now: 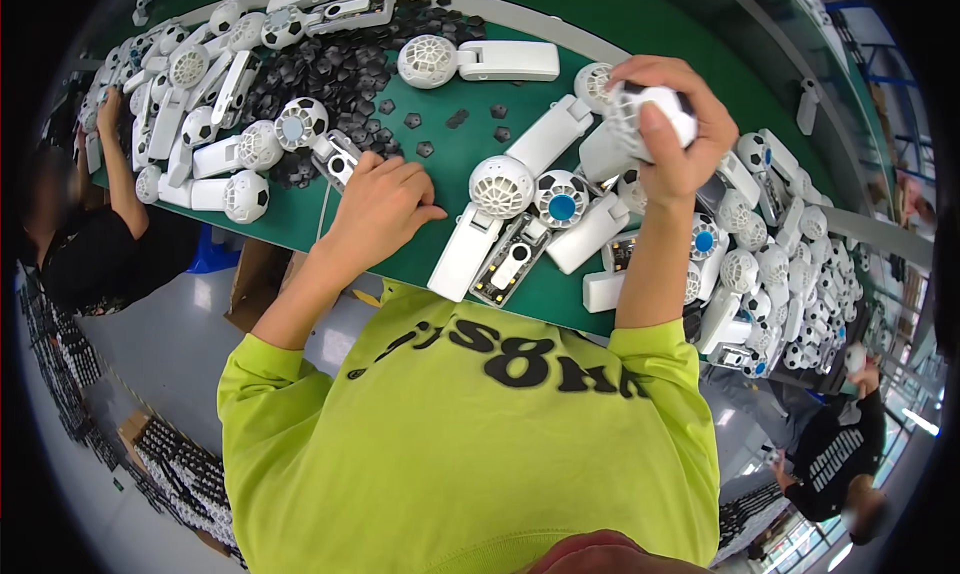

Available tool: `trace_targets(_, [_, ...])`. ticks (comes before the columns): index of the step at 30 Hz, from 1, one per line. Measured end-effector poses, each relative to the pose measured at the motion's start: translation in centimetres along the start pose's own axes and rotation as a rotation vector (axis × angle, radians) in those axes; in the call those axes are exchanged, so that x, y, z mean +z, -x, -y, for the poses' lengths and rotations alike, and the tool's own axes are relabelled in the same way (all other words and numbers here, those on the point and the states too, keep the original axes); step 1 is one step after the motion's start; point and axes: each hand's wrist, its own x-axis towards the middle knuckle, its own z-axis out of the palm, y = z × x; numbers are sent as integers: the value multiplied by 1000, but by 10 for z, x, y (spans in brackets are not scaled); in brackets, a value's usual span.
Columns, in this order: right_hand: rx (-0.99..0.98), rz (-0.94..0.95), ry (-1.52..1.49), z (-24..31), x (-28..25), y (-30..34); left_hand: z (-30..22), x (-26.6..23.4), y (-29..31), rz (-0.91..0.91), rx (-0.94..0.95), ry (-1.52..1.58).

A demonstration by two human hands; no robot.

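Observation:
My right hand (pixel 690 124) is raised above the right part of the table. It is closed round a white soccer-ball-patterned device head (pixel 655 114), slightly blurred and partly covered by fingers. My left hand (pixel 390 206) rests low over the table's near edge, fingers bent and thumb stretched apart. Beside its fingertips lies the uncovered handle of a white device (pixel 337 157), whose round head (pixel 300 124) has black patches. Whether those fingers touch the handle is unclear. Loose black pentagon pieces (pixel 424 149) lie just beyond this hand.
A heap of black pentagons (pixel 310 74) covers the green table's (pixel 540 104) left middle. White ball-headed devices (pixel 502 186) crowd in front of my right arm, more (pixel 770 264) pile at right and others (pixel 188 66) at left. Other people (pixel 110 224) work at both sides.

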Motion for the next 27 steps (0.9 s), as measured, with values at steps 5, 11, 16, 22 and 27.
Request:
trace_targets(5, [2, 48, 190, 12, 13, -5, -9, -8, -14, -242, 26, 139])
trace_targets(11, [161, -185, 217, 15, -15, -2, -18, -14, -24, -344, 53, 373])
trace_targets(16, [-25, -150, 483, 23, -29, 4, -22, -13, -23, -352, 42, 518])
trace_targets(22, [52, -293, 431, 8, -27, 17, -32, -10, -31, -269, 17, 699])
trace_targets(27, [311, -443, 262, 33, -31, 47, -40, 1, -43, -209, 61, 772])
